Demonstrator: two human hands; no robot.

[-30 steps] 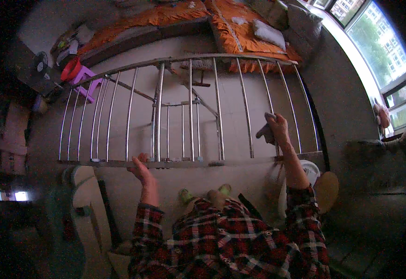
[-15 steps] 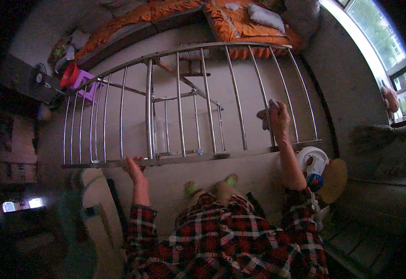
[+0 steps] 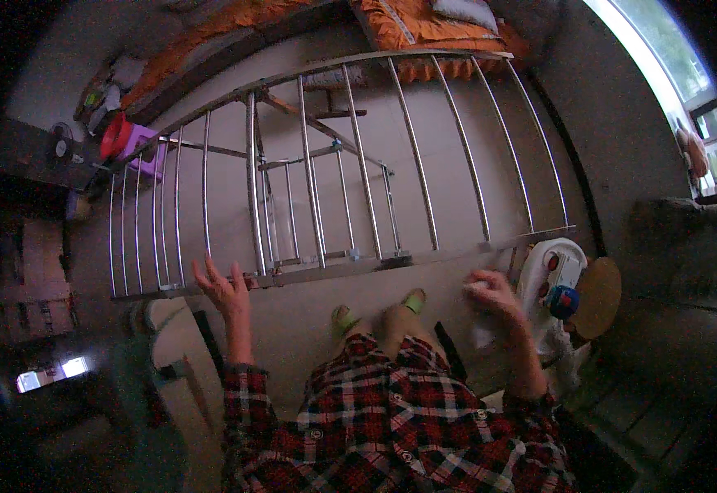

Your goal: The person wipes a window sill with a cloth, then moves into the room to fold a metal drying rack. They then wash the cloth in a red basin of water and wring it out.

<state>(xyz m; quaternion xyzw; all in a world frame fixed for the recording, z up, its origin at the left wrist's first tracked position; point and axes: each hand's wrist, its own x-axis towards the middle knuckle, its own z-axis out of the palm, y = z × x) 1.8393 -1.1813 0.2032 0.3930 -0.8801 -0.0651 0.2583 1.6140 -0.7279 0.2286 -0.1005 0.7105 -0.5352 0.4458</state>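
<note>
A shiny metal frame with upright bars (image 3: 367, 172), like a rack or railing, stands in front of me. At its near rail, my left hand (image 3: 225, 289) has its fingers spread, their tips at the rail rather than wrapped round it. My right hand (image 3: 496, 294) is off the frame, just on my side of the rail near its right end. Its fingers are curled and smeared by motion. A pale blurred cloth (image 3: 482, 330) shows below that hand, its outline hard to make out.
Right of my right hand stands a white plastic item (image 3: 549, 275) with a blue round part, beside a tan round board (image 3: 598, 297). Orange-covered bedding (image 3: 428, 29) lies beyond the frame. At left are a purple stool (image 3: 147, 148), a red basin (image 3: 115, 135) and a fan (image 3: 63, 144).
My right hand has come off the bars, down toward me, with the cloth. My left hand has loosened from the near rail and its fingers have spread. The view has shifted slightly.
</note>
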